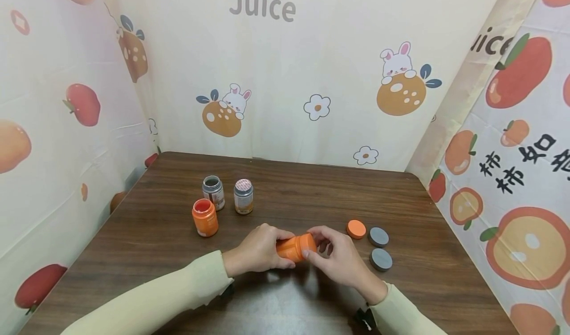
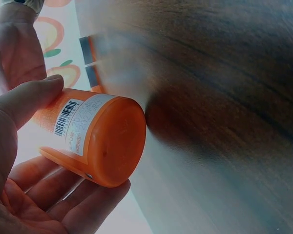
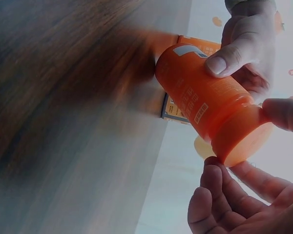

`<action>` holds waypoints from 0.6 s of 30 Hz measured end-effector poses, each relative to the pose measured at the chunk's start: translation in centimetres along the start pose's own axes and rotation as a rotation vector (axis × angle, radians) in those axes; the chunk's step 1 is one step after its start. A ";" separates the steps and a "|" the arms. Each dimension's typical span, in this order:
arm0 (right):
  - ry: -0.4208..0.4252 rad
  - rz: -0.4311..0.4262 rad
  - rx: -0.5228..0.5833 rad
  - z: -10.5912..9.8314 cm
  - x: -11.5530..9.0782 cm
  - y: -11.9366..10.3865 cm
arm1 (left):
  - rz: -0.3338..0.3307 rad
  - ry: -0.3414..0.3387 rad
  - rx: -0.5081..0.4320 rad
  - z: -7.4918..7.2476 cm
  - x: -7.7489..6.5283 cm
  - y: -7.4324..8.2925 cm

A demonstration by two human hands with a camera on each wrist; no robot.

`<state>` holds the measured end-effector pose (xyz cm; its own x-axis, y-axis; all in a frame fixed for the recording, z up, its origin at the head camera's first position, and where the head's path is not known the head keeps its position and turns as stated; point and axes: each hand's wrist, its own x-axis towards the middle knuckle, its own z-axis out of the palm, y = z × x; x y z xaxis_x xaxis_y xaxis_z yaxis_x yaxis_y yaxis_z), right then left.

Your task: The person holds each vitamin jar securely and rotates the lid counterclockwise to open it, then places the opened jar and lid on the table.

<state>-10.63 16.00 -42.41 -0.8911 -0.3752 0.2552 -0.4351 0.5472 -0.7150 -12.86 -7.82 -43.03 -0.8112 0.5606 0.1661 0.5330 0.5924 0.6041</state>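
Near the front middle of the table, my left hand (image 1: 260, 250) grips the body of an orange plastic bottle (image 1: 289, 249), which is tilted well over with its base toward the left. My right hand (image 1: 338, 258) pinches the bottle's orange screw cap (image 3: 243, 140) between thumb and fingertips. The cap sits on the neck. In the left wrist view a white barcode label (image 2: 71, 122) shows on the bottle's side, and the round base (image 2: 118, 142) faces the camera.
At the left stand an uncapped orange bottle (image 1: 206, 221), an uncapped grey bottle (image 1: 214, 196) and a grey bottle with a patterned seal (image 1: 244, 199). To the right lie an orange cap (image 1: 356, 229) and two grey caps (image 1: 378, 237). Printed curtains border the wooden table (image 1: 311, 191).
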 end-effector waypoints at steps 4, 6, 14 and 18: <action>0.005 -0.052 -0.006 -0.1 -0.1 0.1 | 0.000 0.000 0.001 0.0 0.0 0.0; 0.006 -0.077 -0.004 -0.1 -0.1 0.1 | 0.000 0.000 0.003 0.0 0.0 0.0; 0.040 -0.181 -0.013 -0.4 0.0 0.2 | 0.010 0.004 -0.002 -0.1 -0.1 -0.1; 0.067 -0.190 -0.002 -0.8 0.0 -0.1 | 0.005 0.001 -0.017 -0.2 -0.1 -0.1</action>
<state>-10.70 16.53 -41.87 -0.7997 -0.4208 0.4282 -0.5962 0.4729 -0.6488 -12.88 -8.06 -42.96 -0.8087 0.5632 0.1699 0.5332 0.5797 0.6162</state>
